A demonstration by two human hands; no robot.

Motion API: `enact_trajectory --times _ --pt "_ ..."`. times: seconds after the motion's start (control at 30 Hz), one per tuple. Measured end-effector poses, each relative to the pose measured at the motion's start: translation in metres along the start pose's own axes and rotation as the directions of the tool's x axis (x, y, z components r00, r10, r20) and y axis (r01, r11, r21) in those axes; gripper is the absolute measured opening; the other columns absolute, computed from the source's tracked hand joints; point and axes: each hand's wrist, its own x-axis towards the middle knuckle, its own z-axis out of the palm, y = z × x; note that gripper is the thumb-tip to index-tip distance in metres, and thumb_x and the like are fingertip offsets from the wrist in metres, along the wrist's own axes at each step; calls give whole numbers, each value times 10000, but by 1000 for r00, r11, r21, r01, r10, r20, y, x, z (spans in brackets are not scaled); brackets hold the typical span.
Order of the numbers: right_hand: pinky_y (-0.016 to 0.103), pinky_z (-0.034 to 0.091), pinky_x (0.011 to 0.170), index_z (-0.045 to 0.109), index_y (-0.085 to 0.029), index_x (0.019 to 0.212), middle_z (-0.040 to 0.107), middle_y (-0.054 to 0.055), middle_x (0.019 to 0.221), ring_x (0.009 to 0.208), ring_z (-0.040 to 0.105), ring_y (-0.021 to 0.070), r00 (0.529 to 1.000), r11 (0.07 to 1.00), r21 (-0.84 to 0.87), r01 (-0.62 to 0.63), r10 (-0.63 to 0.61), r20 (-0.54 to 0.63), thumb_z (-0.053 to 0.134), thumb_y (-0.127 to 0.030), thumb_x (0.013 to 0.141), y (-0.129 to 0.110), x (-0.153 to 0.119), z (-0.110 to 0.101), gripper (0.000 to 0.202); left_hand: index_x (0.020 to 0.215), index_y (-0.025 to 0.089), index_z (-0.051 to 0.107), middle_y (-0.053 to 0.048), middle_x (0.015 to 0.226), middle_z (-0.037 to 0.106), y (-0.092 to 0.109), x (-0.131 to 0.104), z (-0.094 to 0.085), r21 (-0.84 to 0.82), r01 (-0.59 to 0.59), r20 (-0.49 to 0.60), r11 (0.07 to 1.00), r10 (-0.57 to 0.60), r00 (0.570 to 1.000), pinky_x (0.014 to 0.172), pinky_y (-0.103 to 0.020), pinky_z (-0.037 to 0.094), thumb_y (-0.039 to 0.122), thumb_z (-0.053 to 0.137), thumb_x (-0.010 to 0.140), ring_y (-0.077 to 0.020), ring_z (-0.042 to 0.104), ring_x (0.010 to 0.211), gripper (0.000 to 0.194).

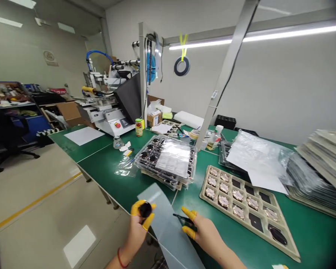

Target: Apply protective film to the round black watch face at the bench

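Note:
My left hand (140, 220), with yellow finger covers, grips a round black disc (145, 210) over the edge of a grey-blue sheet (168, 224). Above the same sheet, my right hand (194, 226) holds a thin dark tool (182, 217), its tip pointing left towards the disc but apart from it. To the right lies a beige tray (235, 226) with several round metallic parts (223, 201) in its compartments. One dark disc (277, 235) sits in the tray's lower right compartment.
Clear plastic trays of dark round parts (168, 158) are stacked behind my hands. White sheets (254, 160) and stacked trays (319, 183) stand at the right. A jar (139, 127), a glass bottle (118, 142) and a machine (112, 116) are at the back left.

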Motion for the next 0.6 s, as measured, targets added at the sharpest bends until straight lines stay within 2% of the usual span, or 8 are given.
enact_trajectory --times 0.07,0.13,0.2,0.27,0.33,0.43,0.53,0.6 --pt "306 455 720 541 -228 1230 619 88 969 851 608 231 997 998 -12 -63 62 -54 440 -294 860 4 0 -3 390 1058 236 354 -101 1022 632 15 11 -17 48 -73 -176 996 80 981 933 -468 465 388 590 798 -244 627 1000 383" --pt "296 451 739 591 -210 1152 602 95 988 888 597 224 989 993 -30 -117 113 -100 397 -252 873 14 -4 -4 342 1021 233 397 -68 944 650 38 26 -32 70 -154 -273 986 167 947 911 -449 487 351 656 750 -233 657 923 393" --pt "281 448 736 612 -221 1102 583 89 993 889 590 214 978 984 -51 -170 162 -134 407 -219 860 28 -10 -1 317 971 217 441 -29 834 655 66 48 -39 81 -242 -328 967 255 909 821 -419 542 319 742 650 -225 685 779 452" --pt "270 445 733 615 -237 1084 568 80 989 884 582 203 967 977 -56 -204 192 -167 417 -201 851 40 -16 2 307 929 196 479 4 748 642 97 78 -35 98 -319 -329 943 333 883 696 -382 580 311 799 544 -209 680 646 514" --pt "269 446 727 610 -239 1087 558 80 992 883 574 200 955 972 -50 -230 216 -205 410 -195 855 51 -22 6 309 966 187 494 5 787 649 128 117 -20 109 -368 -260 923 384 886 646 -342 582 309 818 505 -194 678 661 576" --pt "288 451 736 598 -213 1111 556 98 1027 892 558 209 930 960 -49 -274 251 -269 401 -189 863 62 -28 8 318 1088 185 446 1 901 647 162 191 15 60 -374 -12 925 376 927 743 -324 549 347 797 579 -159 661 827 638" --pt "319 443 773 600 -207 1104 568 101 1038 922 533 225 920 961 -81 -264 226 -320 414 -173 860 68 -29 10 309 1125 153 417 30 937 631 168 267 52 117 -289 286 950 246 926 837 -313 489 401 788 588 -103 626 901 699" --pt "333 438 774 603 -219 1094 579 93 1023 925 519 229 925 969 -104 -224 177 -336 445 -189 855 72 -27 9 288 1088 134 453 60 869 633 157 305 73 190 -234 395 953 144 907 827 -280 479 464 795 528 -72 625 839 734"
